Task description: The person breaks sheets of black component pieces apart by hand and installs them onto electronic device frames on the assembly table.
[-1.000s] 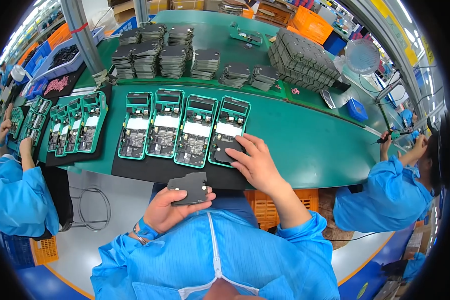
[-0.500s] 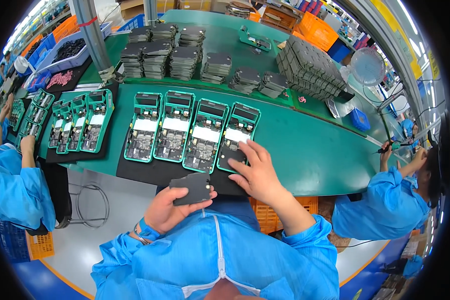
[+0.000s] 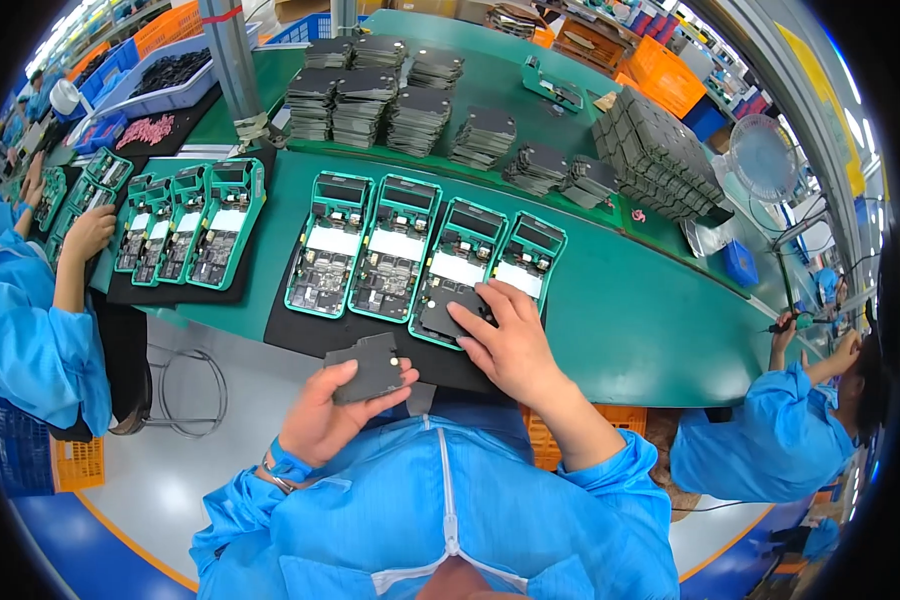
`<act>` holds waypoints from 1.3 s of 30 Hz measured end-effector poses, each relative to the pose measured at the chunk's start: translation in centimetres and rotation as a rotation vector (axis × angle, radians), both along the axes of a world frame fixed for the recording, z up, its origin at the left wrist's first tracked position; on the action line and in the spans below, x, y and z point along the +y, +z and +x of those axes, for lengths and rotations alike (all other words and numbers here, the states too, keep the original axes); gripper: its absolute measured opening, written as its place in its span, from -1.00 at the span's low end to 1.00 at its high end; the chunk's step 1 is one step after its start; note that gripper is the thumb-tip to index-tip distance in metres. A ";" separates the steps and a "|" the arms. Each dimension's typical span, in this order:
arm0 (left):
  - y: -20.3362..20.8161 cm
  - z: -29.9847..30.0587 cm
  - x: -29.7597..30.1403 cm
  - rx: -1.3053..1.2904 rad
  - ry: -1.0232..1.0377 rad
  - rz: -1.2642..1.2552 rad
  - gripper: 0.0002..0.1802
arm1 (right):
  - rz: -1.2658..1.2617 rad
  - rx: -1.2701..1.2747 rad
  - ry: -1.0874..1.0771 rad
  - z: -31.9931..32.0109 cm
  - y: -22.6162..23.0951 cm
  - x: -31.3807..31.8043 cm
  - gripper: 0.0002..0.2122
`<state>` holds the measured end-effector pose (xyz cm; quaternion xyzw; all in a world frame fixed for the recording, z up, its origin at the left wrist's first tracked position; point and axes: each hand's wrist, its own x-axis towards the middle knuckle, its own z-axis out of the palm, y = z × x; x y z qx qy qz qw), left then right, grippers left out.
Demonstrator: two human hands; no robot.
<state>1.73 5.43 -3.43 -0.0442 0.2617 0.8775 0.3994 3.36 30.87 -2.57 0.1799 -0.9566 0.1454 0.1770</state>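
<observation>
Just off the near edge of the green bench (image 3: 640, 325), your left hand (image 3: 320, 418) is gripping dark grey plates (image 3: 365, 372), thumb on top; I cannot tell how many. Your right hand (image 3: 520, 352) is staying half open, fingertips resting on another plate (image 3: 438, 312) lying in the third case (image 3: 460, 268), by that edge. It is hiding part of the fourth case (image 3: 523, 252); both are sitting on a black mat (image 3: 295, 338). Beyond, plate stacks (image 3: 418, 120) and a larger pile (image 3: 660, 160) are occupying the far side, a blue basket (image 3: 739, 262) is sitting toward the right edge, and a metal post (image 3: 232, 75) is standing left of the stacks.
</observation>
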 end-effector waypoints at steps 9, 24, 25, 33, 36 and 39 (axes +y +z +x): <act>-0.5 -0.4 -1.7 0.004 0.053 0.040 -0.49 | 0.113 -0.075 0.018 -0.2 0.9 -0.7 -0.61; 0.1 -1.4 -2.1 0.064 0.068 -0.030 -0.55 | -0.194 -0.134 0.242 -4.0 1.4 -4.6 -0.63; 0.3 -1.4 -2.6 0.064 0.071 -0.033 -0.55 | -0.131 -0.100 0.126 -4.4 1.4 -4.7 -0.65; 0.0 -1.1 -4.9 0.052 0.149 0.002 -0.51 | -0.034 -0.029 0.083 -5.6 -0.2 -5.8 -0.70; -0.3 -1.2 -5.1 0.089 0.137 -0.062 -0.47 | 0.046 -0.061 0.100 -5.5 0.4 -5.9 -0.67; 0.0 -1.4 -4.8 0.091 0.171 -0.114 -0.50 | 0.088 -0.078 0.111 -5.6 1.0 -6.2 -0.66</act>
